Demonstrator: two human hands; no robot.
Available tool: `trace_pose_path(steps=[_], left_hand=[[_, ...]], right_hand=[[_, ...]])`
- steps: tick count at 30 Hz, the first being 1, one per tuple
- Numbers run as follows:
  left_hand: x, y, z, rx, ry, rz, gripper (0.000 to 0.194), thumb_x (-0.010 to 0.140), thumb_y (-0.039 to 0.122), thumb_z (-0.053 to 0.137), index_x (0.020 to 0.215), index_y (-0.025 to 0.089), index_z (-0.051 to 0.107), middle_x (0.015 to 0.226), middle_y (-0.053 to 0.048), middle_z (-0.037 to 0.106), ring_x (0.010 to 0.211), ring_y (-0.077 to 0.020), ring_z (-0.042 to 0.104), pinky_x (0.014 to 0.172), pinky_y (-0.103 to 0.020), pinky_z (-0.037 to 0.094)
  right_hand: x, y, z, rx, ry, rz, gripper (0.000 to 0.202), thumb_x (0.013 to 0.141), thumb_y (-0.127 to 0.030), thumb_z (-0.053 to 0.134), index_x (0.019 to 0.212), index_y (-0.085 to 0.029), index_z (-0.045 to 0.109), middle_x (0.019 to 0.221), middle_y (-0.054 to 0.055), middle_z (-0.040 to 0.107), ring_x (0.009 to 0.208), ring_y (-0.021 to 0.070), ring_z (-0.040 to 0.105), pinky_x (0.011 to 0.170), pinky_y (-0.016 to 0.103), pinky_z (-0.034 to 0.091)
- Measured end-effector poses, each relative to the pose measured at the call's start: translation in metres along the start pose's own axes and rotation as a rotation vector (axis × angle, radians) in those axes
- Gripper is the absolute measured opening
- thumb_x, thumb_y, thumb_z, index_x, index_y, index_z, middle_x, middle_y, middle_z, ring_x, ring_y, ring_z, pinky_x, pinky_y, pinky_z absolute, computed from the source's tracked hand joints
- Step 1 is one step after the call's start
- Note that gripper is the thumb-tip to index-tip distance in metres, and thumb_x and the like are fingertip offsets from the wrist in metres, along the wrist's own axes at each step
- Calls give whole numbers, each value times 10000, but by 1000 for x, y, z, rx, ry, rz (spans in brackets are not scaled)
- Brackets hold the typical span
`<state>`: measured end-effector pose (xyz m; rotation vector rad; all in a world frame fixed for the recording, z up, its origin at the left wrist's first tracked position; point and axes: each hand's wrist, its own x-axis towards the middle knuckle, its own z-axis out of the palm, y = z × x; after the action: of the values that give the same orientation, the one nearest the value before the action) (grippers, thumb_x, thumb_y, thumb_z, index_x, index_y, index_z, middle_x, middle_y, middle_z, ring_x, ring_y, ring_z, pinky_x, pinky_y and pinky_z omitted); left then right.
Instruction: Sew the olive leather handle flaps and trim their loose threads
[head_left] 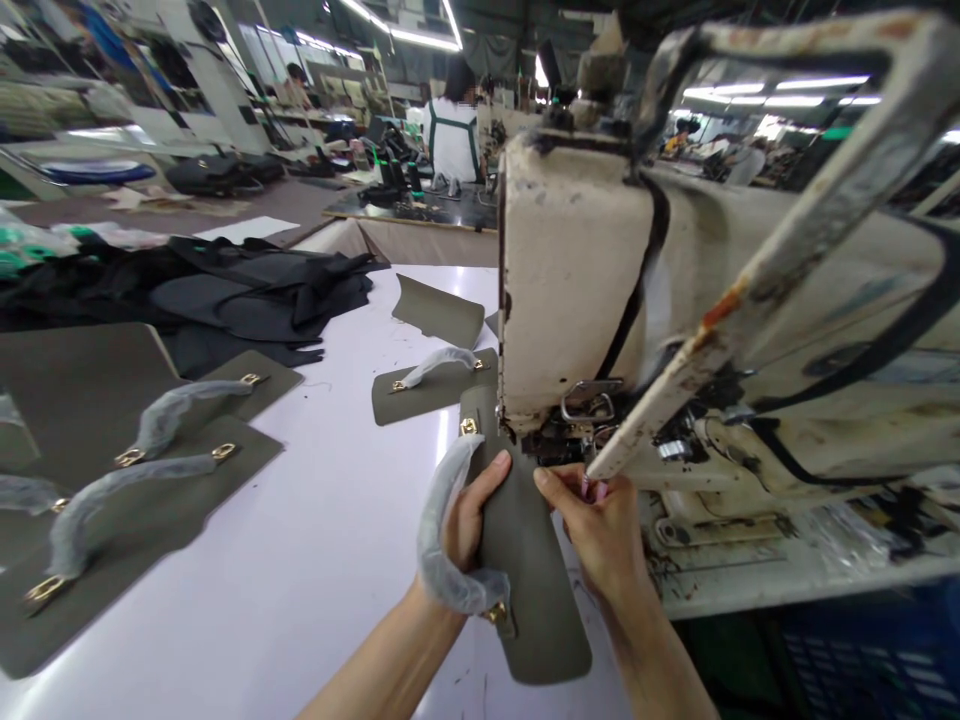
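A grey-green bag panel (529, 560) lies lengthwise under the head of a sewing machine (574, 260). A carry handle (435, 525) in clear plastic wrap is fixed to it with gold-coloured hardware. My left hand (469, 515) reaches in by the handle and grips the panel's left side, thumb on top and the other fingers mostly hidden. At the right edge, close to the needle area, is my right hand (604, 525). Its fingers are curled, with the thumb tip at the panel's edge. Something small and pink (595, 489) shows among these fingers; I cannot make out what it is.
Handled panels (172, 500) overlap at the left; another handled panel (427, 390) and a curved plain piece (439, 310) lie behind. Black cut pieces (247, 290) are heaped at back left. A rusty frame bar (750, 290) slants down near my right hand. Other people work farther back.
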<state>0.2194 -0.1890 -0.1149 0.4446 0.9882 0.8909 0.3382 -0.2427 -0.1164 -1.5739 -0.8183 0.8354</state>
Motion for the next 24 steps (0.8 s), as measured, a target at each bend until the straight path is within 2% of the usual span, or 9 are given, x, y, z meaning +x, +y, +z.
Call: trace_pose_path(steps=[3,5,8,12,16,19,24], left_hand=[[2,1,-3,85,-108,15,505,686,443,813,1071,129,720,829,-111,765,633,-282,725,590,-360,617],[-2,2,-7,139,-109,-41,564,696,457,806,1139,127,696,815,-118,762,553,-262,701,524,-352,598],[-8,3,-10,179,-129,-124,618,694,448,815,1192,115,660,828,-138,758,561,-273,704,505,-356,587],[-7,4,-8,176,-137,-22,549,652,410,850,1086,119,683,829,-120,757,621,-281,717,552,-365,601],[0,4,-5,179,-170,-23,425,654,397,850,963,135,722,784,-88,755,603,-238,706,560,-307,593],[2,6,-5,213,-168,34,336,648,375,855,858,140,738,789,-69,757,634,-222,710,624,-277,597],[5,15,-5,322,-167,80,317,665,380,833,849,138,744,786,-71,757,638,-241,706,622,-304,601]], right_hand=[[-1,-4,4,-100,73,-25,249,786,-363,723,717,-128,772,615,33,678,576,153,579,557,254,426],[-2,-6,5,-116,97,-13,269,782,-375,715,701,-123,762,609,36,677,573,157,581,562,257,433],[-4,-8,3,-156,103,-8,288,789,-386,693,683,-123,748,581,25,653,550,144,553,541,247,413],[-5,-8,1,-210,106,-23,310,804,-399,672,678,-125,742,576,21,644,535,137,534,528,245,389],[-5,-8,3,-217,117,-14,320,803,-413,676,671,-129,742,555,16,630,527,141,535,513,241,380],[-5,-8,7,-207,145,-10,320,795,-416,680,659,-133,741,552,16,624,531,143,535,516,241,385],[-6,-3,11,-236,200,-8,330,800,-429,681,686,-128,755,565,21,624,525,138,511,515,247,366]])
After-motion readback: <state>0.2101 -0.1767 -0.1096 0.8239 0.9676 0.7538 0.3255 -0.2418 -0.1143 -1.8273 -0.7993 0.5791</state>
